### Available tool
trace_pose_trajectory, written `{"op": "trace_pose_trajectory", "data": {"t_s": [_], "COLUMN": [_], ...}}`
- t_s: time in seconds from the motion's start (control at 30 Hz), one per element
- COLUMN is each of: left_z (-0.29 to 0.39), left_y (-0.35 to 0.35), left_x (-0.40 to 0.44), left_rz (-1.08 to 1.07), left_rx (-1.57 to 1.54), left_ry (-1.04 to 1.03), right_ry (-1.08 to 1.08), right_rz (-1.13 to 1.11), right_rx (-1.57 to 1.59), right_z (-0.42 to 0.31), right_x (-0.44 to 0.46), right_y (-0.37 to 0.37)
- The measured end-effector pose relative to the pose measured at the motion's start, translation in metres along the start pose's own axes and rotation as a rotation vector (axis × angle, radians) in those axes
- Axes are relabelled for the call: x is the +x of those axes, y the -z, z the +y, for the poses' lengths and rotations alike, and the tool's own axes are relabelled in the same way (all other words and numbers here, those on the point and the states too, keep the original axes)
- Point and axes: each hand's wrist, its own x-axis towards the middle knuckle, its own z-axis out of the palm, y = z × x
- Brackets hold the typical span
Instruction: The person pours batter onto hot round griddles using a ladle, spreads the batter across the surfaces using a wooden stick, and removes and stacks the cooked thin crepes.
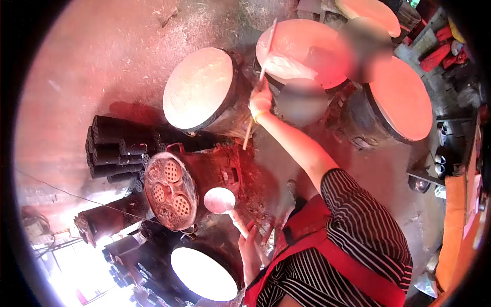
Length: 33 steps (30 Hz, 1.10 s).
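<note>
The right hand (261,102) has its fingers wrapped round a stick (269,50) partway along, one end past the fingers over a griddle (304,51), the other trailing back below them; whether it touches the griddle, I cannot tell. The length probably lets the hand stay out by the rim, away from the heat. The left hand (249,250) has its fingers curled round the handle of a ladle (220,199), whose pale round bowl sits just beyond the fingertips; how tight they are and whether the bowl holds anything, I cannot tell. Past that bowl stands a stove (212,171) with three holed briquettes (181,205) in its top, the holes likely there for air. Beyond it from the left fingers lies a stack (123,148) of black briquettes, presumably kept near for refuelling. Another griddle (197,89) stands beside the right fingers.
</note>
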Motion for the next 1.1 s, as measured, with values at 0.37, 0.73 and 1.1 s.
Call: {"op": "trace_pose_trajectory", "data": {"t_s": [0.37, 0.73, 1.1], "left_z": [0.025, 0.017, 0.008], "left_y": [-0.051, -0.101, -0.189], "left_x": [0.025, 0.017, 0.003], "left_rz": [-0.196, -0.268, -0.276], "left_rx": [-0.001, 0.057, 0.022], "left_ry": [-0.082, -0.070, -0.073], "right_ry": [-0.376, -0.553, -0.603], "right_rz": [-0.308, -0.658, -0.907], "right_rx": [0.160, 0.199, 0.187], "right_z": [-0.034, -0.027, -0.041], "right_x": [0.004, 0.019, 0.074], "right_y": [0.228, 0.260, 0.310]}}
